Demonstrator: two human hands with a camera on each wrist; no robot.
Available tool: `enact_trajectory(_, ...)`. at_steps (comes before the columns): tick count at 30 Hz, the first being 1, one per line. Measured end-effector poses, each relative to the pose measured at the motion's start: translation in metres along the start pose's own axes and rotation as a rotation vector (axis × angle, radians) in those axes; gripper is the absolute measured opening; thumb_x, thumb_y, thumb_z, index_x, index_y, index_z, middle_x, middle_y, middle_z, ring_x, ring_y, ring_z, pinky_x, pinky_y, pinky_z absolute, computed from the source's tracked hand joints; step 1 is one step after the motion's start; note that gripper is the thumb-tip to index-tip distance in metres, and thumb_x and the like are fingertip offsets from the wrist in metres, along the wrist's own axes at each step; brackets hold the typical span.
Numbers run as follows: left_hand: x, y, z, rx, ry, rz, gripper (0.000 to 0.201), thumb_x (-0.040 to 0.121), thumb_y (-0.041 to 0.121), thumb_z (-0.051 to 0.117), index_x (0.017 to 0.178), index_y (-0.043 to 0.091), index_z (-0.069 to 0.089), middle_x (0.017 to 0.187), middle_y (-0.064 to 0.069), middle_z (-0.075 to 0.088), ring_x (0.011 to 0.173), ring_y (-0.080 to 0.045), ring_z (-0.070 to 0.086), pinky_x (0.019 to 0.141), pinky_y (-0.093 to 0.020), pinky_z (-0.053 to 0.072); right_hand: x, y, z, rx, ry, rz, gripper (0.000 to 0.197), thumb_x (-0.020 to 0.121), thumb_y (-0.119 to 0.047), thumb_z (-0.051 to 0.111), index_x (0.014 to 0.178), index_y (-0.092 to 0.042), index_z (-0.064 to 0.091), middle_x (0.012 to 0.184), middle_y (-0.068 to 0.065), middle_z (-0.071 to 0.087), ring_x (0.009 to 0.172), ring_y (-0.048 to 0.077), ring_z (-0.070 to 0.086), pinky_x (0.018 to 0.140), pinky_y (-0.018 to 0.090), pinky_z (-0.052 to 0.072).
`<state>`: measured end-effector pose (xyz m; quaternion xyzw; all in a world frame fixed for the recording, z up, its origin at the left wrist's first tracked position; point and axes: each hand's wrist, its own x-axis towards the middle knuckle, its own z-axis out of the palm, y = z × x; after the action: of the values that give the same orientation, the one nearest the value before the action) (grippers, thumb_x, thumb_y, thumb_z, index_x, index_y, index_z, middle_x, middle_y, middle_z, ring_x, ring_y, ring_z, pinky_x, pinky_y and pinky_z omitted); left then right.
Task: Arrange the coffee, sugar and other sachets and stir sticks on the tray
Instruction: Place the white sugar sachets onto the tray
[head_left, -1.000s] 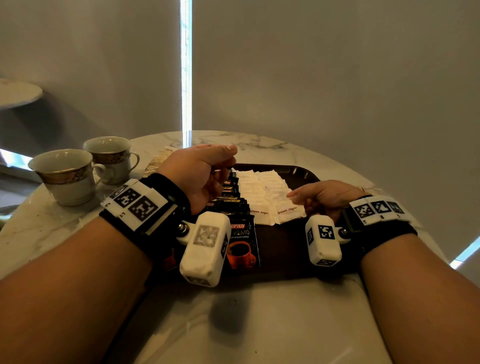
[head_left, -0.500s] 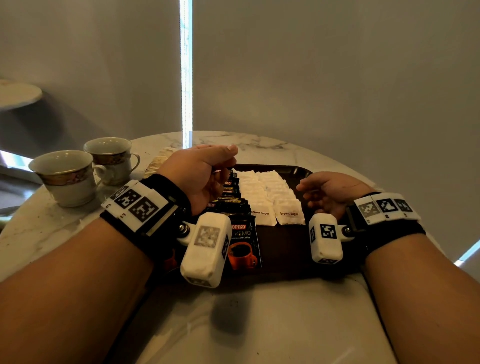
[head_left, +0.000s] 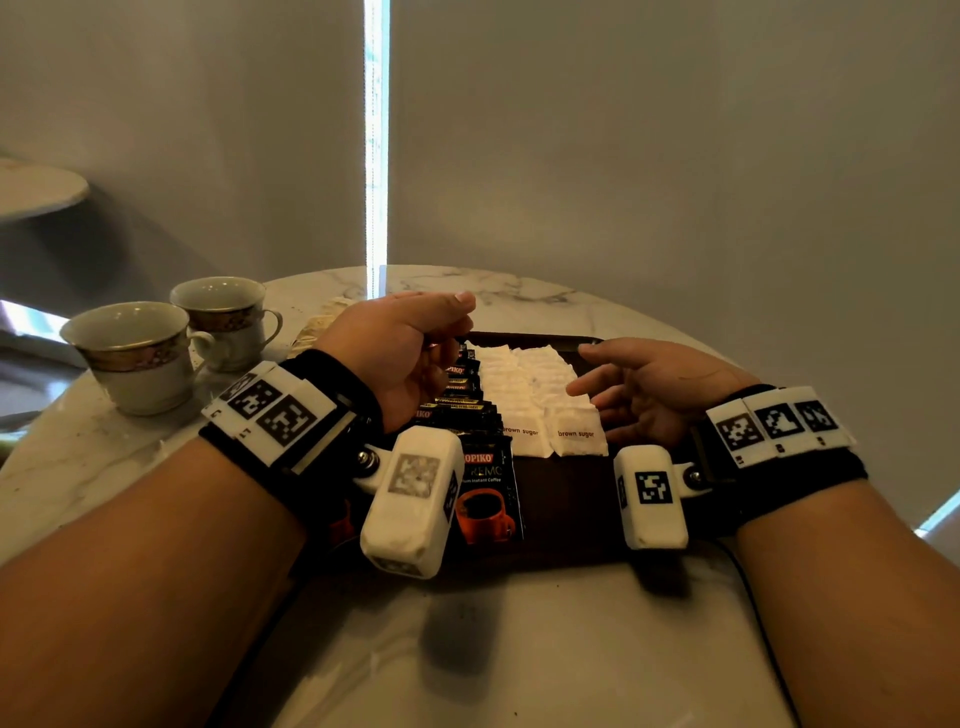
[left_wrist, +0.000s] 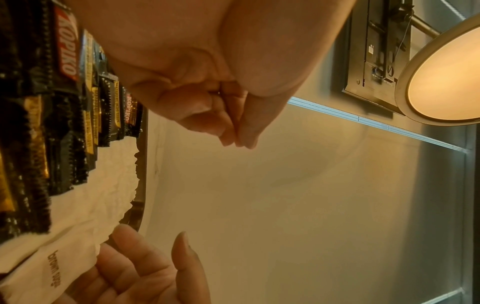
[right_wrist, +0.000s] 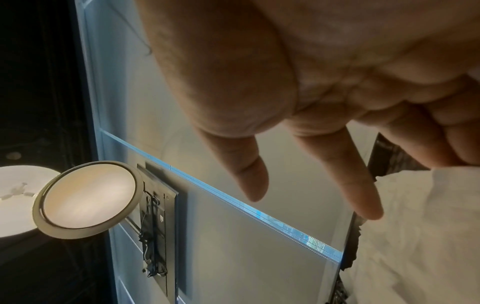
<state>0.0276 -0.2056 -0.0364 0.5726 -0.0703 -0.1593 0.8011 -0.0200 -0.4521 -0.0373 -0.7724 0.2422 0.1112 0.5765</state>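
A dark brown tray (head_left: 566, 499) lies on the marble table. On it, black Kopiko coffee sachets (head_left: 485, 493) overlap in a row running away from me. Beside them lie two rows of white brown-sugar sachets (head_left: 576, 434). My left hand (head_left: 452, 332) hovers over the far coffee sachets with its fingers curled against the thumb; nothing shows in it in the left wrist view (left_wrist: 233, 131). My right hand (head_left: 597, 384) is held just right of the sugar rows, fingers straight and empty. The right wrist view shows the right hand (right_wrist: 311, 195) above the sugar sachets (right_wrist: 428, 226).
Two gold-banded teacups (head_left: 135, 353) (head_left: 223, 317) stand at the table's left. A pile of pale paper packets (head_left: 322, 322) lies behind my left hand, off the tray. The tray's right strip is bare. A blind hangs close behind the table.
My right hand let go of the near right sugar sachet, which now lies straight in its row, then drew back and spread its fingers. The left hand has stayed still.
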Motion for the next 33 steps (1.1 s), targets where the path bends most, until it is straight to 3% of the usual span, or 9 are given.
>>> enact_trajectory(4,0.001,0.000,0.000,-0.006,0.001,0.000,0.011,0.088,0.019,0.074,0.091,0.014,0.065,0.074,0.001,0.064,0.058,-0.009,0.052,0.042,-0.017,0.037,0.007,0.000,-0.001,0.136,0.062,-0.035,0.052,0.091,-0.054,0.057,0.116,-0.009,0.065,0.138,0.022,0.047,0.130,0.038,0.045,0.095,0.046,0.046)
enact_trajectory(7,0.002,-0.001,-0.001,-0.012,-0.003,-0.006,0.013,0.087,0.019,0.075,0.092,0.013,0.064,0.074,0.001,0.065,0.058,-0.009,0.053,0.042,-0.018,0.038,0.010,0.002,0.003,0.213,-0.012,-0.030,0.057,0.093,-0.055,0.054,0.122,-0.006,0.061,0.131,0.024,0.057,0.110,0.033,0.061,0.078,0.041,0.052)
enact_trajectory(9,0.004,0.000,-0.002,-0.015,-0.003,-0.012,0.014,0.087,0.020,0.075,0.093,0.013,0.064,0.075,0.000,0.065,0.059,-0.009,0.053,0.042,-0.019,0.039,0.012,0.002,0.004,0.206,-0.009,-0.024,0.058,0.093,-0.056,0.054,0.121,-0.006,0.061,0.129,0.024,0.059,0.106,0.032,0.063,0.076,0.041,0.053)
enact_trajectory(14,0.004,0.003,-0.004,-0.032,0.007,-0.024,0.015,0.088,0.021,0.075,0.094,0.012,0.065,0.074,0.001,0.066,0.057,-0.009,0.053,0.043,-0.018,0.039,0.021,-0.012,0.006,0.121,0.126,0.022,0.057,0.090,-0.060,0.056,0.118,-0.011,0.063,0.146,0.025,0.037,0.132,0.037,0.041,0.100,0.049,0.040)
enact_trajectory(17,0.004,0.004,-0.006,-0.035,0.005,-0.032,0.017,0.088,0.022,0.075,0.098,0.012,0.065,0.077,0.001,0.066,0.057,-0.008,0.053,0.043,-0.018,0.039,0.029,-0.020,0.012,0.093,0.104,0.066,0.058,0.091,-0.059,0.056,0.116,-0.007,0.062,0.136,0.023,0.049,0.113,0.034,0.057,0.090,0.046,0.052)
enact_trajectory(19,0.004,0.005,-0.006,-0.035,0.010,-0.032,0.020,0.087,0.022,0.075,0.101,0.011,0.066,0.077,0.001,0.066,0.056,-0.008,0.054,0.043,-0.019,0.040,0.036,-0.026,0.014,0.058,0.078,0.086,0.062,0.091,-0.060,0.055,0.120,-0.006,0.060,0.131,0.023,0.056,0.106,0.033,0.061,0.090,0.046,0.053)
enact_trajectory(24,0.005,0.008,-0.007,-0.060,0.032,-0.031,0.023,0.087,0.021,0.075,0.105,0.010,0.066,0.078,0.001,0.066,0.057,-0.009,0.054,0.045,-0.020,0.040,0.055,-0.035,0.013,-0.038,0.179,0.092,0.069,0.085,-0.065,0.059,0.126,-0.009,0.058,0.143,0.024,0.046,0.130,0.039,0.047,0.106,0.053,0.042)
enact_trajectory(29,0.007,0.008,-0.009,-0.075,0.044,-0.029,0.024,0.085,0.019,0.077,0.104,0.009,0.065,0.076,0.000,0.067,0.053,-0.008,0.054,0.042,-0.019,0.039,0.068,-0.039,0.019,-0.017,0.171,0.052,0.067,0.088,-0.062,0.059,0.121,-0.004,0.059,0.124,0.020,0.062,0.108,0.033,0.063,0.098,0.047,0.051)
enact_trajectory(33,0.011,0.007,-0.011,-0.067,0.042,-0.032,0.024,0.085,0.020,0.077,0.104,0.010,0.065,0.077,0.000,0.067,0.056,-0.008,0.054,0.042,-0.019,0.040,0.080,-0.045,0.017,-0.064,0.209,0.038,0.072,0.071,-0.071,0.067,0.109,-0.010,0.063,0.127,0.019,0.057,0.114,0.035,0.059,0.098,0.051,0.050)
